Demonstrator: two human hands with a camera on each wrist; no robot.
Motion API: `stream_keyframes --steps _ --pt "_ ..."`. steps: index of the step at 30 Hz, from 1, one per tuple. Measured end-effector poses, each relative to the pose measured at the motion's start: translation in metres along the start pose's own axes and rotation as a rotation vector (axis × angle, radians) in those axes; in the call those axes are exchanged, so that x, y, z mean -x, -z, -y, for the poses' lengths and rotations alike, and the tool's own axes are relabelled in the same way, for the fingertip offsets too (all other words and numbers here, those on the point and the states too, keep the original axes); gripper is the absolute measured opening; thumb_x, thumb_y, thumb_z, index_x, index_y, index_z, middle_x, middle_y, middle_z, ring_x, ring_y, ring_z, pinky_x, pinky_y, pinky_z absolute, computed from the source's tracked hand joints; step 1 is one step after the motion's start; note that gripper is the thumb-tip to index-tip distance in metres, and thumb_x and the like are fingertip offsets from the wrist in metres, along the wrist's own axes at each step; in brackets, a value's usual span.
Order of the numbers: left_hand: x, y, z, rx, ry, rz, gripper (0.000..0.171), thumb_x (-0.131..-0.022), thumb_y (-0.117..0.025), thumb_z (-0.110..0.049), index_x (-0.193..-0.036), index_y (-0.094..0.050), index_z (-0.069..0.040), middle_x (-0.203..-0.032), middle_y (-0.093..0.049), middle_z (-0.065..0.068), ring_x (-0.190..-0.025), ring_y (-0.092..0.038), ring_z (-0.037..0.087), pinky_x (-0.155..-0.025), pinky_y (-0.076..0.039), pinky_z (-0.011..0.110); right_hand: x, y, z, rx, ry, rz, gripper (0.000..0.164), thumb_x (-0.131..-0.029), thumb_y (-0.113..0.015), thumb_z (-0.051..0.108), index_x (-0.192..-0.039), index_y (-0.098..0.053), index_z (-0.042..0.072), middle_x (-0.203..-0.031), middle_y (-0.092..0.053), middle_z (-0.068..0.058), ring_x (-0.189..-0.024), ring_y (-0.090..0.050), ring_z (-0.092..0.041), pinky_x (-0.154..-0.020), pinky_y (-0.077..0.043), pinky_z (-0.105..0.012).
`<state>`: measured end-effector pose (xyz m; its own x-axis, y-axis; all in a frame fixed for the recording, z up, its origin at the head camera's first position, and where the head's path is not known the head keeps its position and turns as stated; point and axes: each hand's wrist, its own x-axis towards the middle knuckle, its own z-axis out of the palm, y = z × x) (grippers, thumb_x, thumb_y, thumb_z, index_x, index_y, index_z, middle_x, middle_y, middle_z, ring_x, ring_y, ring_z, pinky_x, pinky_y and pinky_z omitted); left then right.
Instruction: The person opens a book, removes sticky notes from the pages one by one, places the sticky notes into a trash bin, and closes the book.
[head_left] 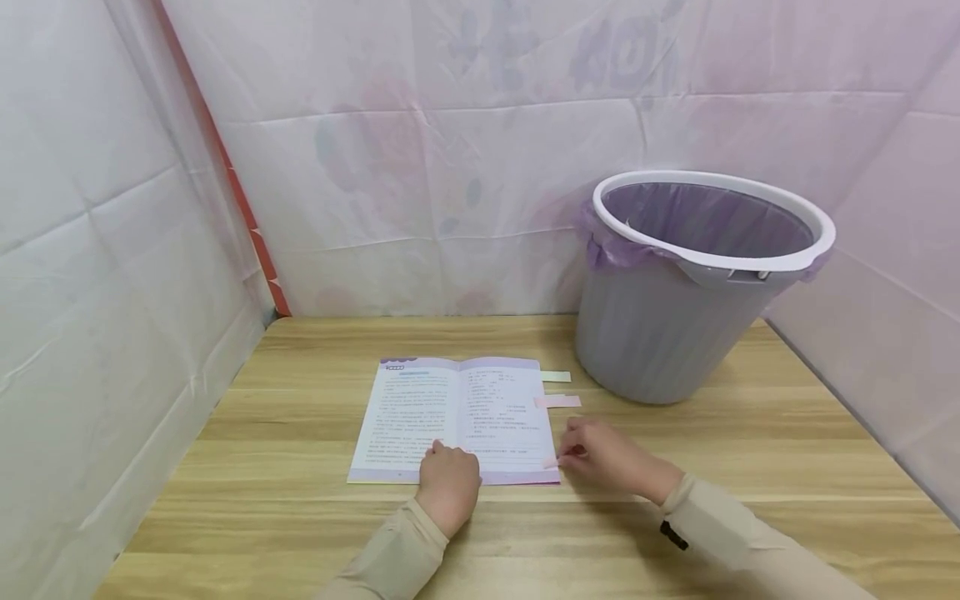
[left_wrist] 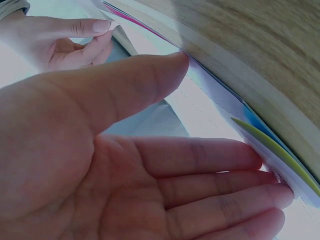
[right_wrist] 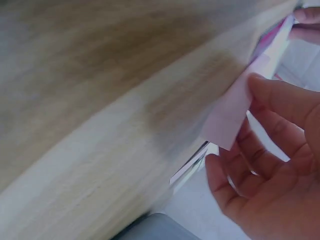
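Observation:
An open booklet (head_left: 408,408) with printed pages lies flat on the table. My left hand (head_left: 450,487) rests on its lower edge near the spine; the left wrist view shows its thumb and fingers (left_wrist: 200,155) extended over the paper. At the lower right corner of the right page, my right hand (head_left: 607,457) pinches a pale pink sticky strip (right_wrist: 227,117) between thumb and fingers. The strip's far end meets the page edge; whether it is stuck there I cannot tell. Higher on that edge, a pink tab (head_left: 558,402) and a pale green tab (head_left: 557,377) stick out.
A grey trash bin (head_left: 652,325) with a white rim and purple liner stands at the back right of the wooden table (head_left: 300,533), close to the tabs. Pale hanging sheets (head_left: 345,208) enclose the back and both sides.

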<state>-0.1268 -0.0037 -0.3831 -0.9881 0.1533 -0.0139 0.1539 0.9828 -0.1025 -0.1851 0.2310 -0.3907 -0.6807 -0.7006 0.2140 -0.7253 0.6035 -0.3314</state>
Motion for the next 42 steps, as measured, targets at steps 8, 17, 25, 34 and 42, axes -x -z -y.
stream_keyframes --steps 8,17,25,34,42 --pt "0.000 0.000 -0.001 -0.012 -0.010 -0.017 0.035 -0.085 -0.071 -0.037 -0.097 -0.075 -0.004 -0.103 -0.071 0.017 -0.103 -0.066 0.034 -0.081 -0.056 0.040 0.000 0.004 -0.007 -0.169 -0.075 0.044 0.008 -0.083 -0.073 0.006 -0.078 -0.071 0.011 -0.074 -0.056 0.011 -0.068 -0.045 0.001 -0.060 -0.043 -0.021" --pt "0.001 -0.001 -0.001 -0.005 -0.015 -0.023 0.034 -0.085 -0.071 -0.036 -0.095 -0.075 -0.004 -0.101 -0.072 0.015 -0.103 -0.066 0.034 -0.081 -0.056 0.040 0.001 0.011 -0.012 -0.365 -0.185 0.009 0.007 -0.087 -0.069 0.006 -0.082 -0.071 0.003 -0.076 -0.063 0.003 -0.067 -0.048 -0.001 -0.058 -0.044 -0.020" --pt "0.002 -0.002 -0.001 -0.014 -0.008 -0.018 0.034 -0.086 -0.070 -0.036 -0.096 -0.075 -0.004 -0.102 -0.071 0.016 -0.103 -0.066 0.033 -0.082 -0.056 0.039 -0.007 0.089 0.025 -0.017 0.254 -0.621 0.007 -0.089 -0.063 -0.001 -0.087 -0.069 0.001 -0.082 -0.064 -0.007 -0.075 -0.057 -0.018 -0.073 -0.046 -0.017" --pt "0.001 -0.003 0.001 -0.018 0.000 -0.029 0.034 -0.085 -0.071 -0.037 -0.095 -0.075 -0.004 -0.101 -0.072 0.015 -0.102 -0.066 0.033 -0.079 -0.056 0.039 -0.022 0.210 0.028 0.463 0.088 -1.171 0.010 -0.087 -0.060 -0.008 -0.087 -0.069 -0.008 -0.081 -0.060 -0.028 -0.080 -0.050 -0.050 -0.076 -0.033 -0.057" --pt "0.001 -0.002 0.000 -0.010 -0.013 -0.021 0.034 -0.086 -0.070 -0.036 -0.097 -0.075 -0.005 -0.103 -0.071 0.015 -0.105 -0.065 0.034 -0.084 -0.055 0.039 -0.012 0.232 0.006 0.516 -0.238 -0.822 0.019 -0.084 -0.052 -0.009 -0.089 -0.071 -0.008 -0.084 -0.061 -0.026 -0.076 -0.048 -0.048 -0.069 -0.029 -0.059"
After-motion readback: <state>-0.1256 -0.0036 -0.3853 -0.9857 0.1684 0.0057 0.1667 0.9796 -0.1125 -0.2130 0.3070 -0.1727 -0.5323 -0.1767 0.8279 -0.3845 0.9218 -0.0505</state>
